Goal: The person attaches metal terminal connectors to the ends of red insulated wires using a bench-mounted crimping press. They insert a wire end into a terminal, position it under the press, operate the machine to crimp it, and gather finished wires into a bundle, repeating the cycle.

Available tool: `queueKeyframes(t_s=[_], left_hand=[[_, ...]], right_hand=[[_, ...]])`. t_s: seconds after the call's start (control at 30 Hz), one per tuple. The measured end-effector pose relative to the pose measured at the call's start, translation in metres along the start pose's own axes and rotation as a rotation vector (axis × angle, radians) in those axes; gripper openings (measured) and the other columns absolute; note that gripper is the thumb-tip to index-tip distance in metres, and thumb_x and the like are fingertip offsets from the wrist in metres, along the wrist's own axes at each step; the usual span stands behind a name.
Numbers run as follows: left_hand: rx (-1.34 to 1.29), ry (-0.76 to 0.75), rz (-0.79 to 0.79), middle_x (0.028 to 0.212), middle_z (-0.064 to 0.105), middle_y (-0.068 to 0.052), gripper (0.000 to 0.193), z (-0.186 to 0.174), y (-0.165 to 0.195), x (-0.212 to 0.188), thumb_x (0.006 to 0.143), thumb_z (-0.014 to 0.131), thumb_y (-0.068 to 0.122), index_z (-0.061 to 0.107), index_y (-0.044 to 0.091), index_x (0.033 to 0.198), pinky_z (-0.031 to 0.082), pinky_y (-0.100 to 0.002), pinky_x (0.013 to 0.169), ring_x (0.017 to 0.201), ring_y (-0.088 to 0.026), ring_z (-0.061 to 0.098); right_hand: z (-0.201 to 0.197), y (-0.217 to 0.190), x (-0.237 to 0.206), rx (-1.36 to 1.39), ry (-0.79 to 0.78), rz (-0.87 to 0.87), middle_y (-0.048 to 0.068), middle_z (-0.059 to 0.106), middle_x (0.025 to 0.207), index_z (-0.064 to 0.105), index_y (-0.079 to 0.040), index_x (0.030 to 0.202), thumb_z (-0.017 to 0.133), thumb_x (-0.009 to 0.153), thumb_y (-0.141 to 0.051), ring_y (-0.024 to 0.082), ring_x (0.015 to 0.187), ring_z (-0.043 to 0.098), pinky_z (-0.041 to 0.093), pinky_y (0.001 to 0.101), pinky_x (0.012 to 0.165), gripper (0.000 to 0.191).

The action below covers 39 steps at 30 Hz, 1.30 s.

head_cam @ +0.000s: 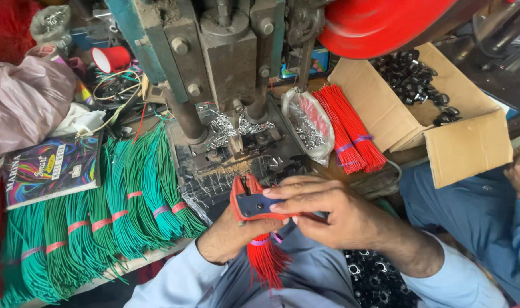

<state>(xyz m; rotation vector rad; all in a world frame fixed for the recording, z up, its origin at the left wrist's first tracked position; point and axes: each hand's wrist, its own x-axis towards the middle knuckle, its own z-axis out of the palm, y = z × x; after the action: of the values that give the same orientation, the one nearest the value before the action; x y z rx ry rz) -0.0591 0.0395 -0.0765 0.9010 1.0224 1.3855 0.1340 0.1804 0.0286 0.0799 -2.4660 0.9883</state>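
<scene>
Wire stripper (250, 201), red-handled with a dark blue-grey body, gripped low over the lap, just off the near edge of the workbench (129, 263). Right hand (323, 214) wrapped across the tool from the right, fingers curled shut over its body, thumb underneath, seemingly to squeeze it. Left hand (228, 236) beneath and behind, mostly hidden by the tool; apparently closed around a bundle of short red wires (267, 259), though the finger grip itself cannot be told for sure. Wire ends fanning downward below the tool, banded with a purple tie, likely held so to feed the top ends into the stripper.

On the workbench, left side: rows of green wire bundles (123, 211) tied with pink bands, laid parallel with ends toward the near edge, within easy reach. Colourful notebook (50, 169) lying beside them toward the left edge. Centre back: heavy metal press (226, 63) with small metal terminals (231, 126) heaped at its base. Right of the press: clear bag of metal parts (311, 126), then another red wire bundle (348, 128) leaning against an open cardboard box (465, 145) holding black parts (411, 74). Second person's blue sleeve (477, 219) at far right.
</scene>
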Motion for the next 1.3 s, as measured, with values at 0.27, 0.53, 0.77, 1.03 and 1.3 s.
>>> queueKeyframes(t_s=[0.27,0.53,0.77,1.03,1.3], left_hand=[[0.324,-0.071,0.015,0.093,0.067,0.001,0.033,0.002,0.000,0.003,0.083,0.081,0.011,0.065,0.010,0.112,0.054,-0.026,0.076,0.083,-0.007,0.060],[0.188,-0.118,0.094,0.114,0.071,0.001,0.035,0.008,-0.004,0.002,0.086,0.078,0.008,0.067,0.006,0.119,0.056,-0.028,0.095,0.110,-0.009,0.066],[0.653,-0.253,0.489,0.121,0.073,-0.010,0.036,-0.006,-0.009,0.004,0.095,0.076,0.022,0.071,0.006,0.126,0.046,-0.041,0.106,0.117,-0.025,0.069],[0.417,-0.239,0.311,0.116,0.075,-0.008,0.035,0.000,-0.019,0.003,0.088,0.079,0.010,0.070,0.005,0.122,0.056,-0.035,0.101,0.113,-0.020,0.071],[0.489,-0.162,0.290,0.112,0.066,-0.007,0.036,-0.009,-0.033,0.005,0.086,0.079,0.008,0.066,0.003,0.120,0.053,-0.036,0.092,0.106,-0.019,0.063]], right_hand=[[0.011,-0.007,0.007,0.120,-0.009,0.139,0.016,0.070,0.133,0.074,0.000,0.119,0.068,0.080,0.008,0.029,0.130,0.064,0.049,0.0415,0.109,0.040],[0.006,0.029,-0.013,0.097,-0.096,0.080,0.013,0.073,0.130,0.075,-0.004,0.117,0.071,0.080,0.006,0.027,0.126,0.069,0.054,0.0398,0.106,0.038],[0.003,-0.005,0.005,-0.024,-0.205,-0.019,0.012,0.075,0.129,0.077,-0.006,0.114,0.073,0.078,0.002,0.029,0.124,0.068,0.051,0.0435,0.104,0.037],[0.001,0.009,-0.009,-0.083,-0.134,-0.052,0.013,0.073,0.129,0.077,-0.006,0.114,0.070,0.078,0.000,0.030,0.125,0.069,0.053,0.0438,0.105,0.037],[0.005,0.009,-0.007,-0.039,-0.084,-0.079,0.013,0.072,0.133,0.075,-0.006,0.118,0.070,0.076,0.005,0.033,0.126,0.068,0.053,0.0459,0.106,0.043]])
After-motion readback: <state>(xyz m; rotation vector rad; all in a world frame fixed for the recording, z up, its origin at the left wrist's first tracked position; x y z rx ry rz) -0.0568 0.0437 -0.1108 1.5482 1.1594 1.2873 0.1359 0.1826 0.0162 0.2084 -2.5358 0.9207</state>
